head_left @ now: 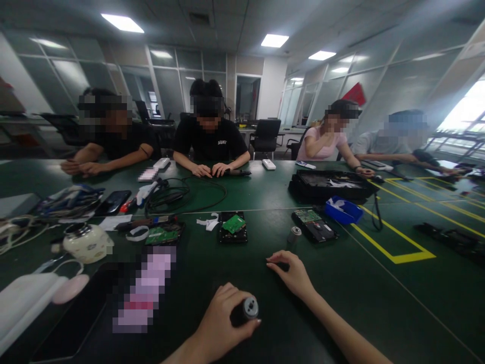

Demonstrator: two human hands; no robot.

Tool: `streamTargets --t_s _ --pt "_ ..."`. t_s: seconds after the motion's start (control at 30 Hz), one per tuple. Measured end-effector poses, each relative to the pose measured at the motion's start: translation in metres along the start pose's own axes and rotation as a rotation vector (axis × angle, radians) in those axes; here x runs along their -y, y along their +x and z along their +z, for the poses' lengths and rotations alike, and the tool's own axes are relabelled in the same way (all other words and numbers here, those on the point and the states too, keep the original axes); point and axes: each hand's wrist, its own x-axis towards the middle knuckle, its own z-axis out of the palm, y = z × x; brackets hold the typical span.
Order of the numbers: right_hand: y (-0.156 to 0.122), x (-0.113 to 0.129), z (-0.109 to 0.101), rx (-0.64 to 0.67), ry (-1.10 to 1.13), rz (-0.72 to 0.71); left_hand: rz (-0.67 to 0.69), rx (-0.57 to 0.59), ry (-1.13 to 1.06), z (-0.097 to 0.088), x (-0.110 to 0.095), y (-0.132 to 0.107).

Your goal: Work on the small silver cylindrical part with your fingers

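My left hand [222, 321] wraps its fingers around a small cylindrical motor [250, 307], whose round metal end with small holes faces up toward me. To its right, my right hand [290, 270] hovers over the green table with thumb and forefinger brought together; anything between the tips is too small to make out. Just beyond that hand, a second metal cylinder [295, 233] stands upright. Behind it lies a black hard drive [316, 227] with a green board on top. Another hard drive [232, 235] with a loose green circuit board [234, 223] sits in front of me.
On the left are a cream jar [89, 243], a large dark device [76, 318], a third circuit board [162, 234] and coiled black cable [166, 197]. A blue bin [344, 211] and black tray [329, 186] stand right. Several people sit across the table [261, 197].
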Motion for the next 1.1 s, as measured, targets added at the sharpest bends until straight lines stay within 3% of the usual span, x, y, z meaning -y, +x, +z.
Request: streamTargets --t_s 0.13,0.3,0.4,0.53,0.67,1.1 --pt "-0.001 -0.008 0.003 0.028 -0.041 -0.037 -0.008 0.008 0.004 0.000 0.000 0.000" --pt "0.000 0.002 0.001 0.005 -0.020 -0.015 0.005 0.001 0.008 0.000 0.001 -0.001" --pt "-0.005 0.023 0.001 -0.005 0.112 0.007 0.010 -0.003 0.016 0.001 0.002 -0.001" --pt "-0.021 0.064 0.002 0.155 0.236 -0.046 0.033 -0.028 0.014 0.003 0.006 -0.001" --pt "-0.033 0.091 0.005 0.319 0.186 -0.146 0.069 -0.063 0.005 0.006 0.009 -0.001" --pt "-0.036 0.090 0.006 0.294 0.019 -0.255 0.079 -0.075 -0.022 0.003 0.005 0.000"
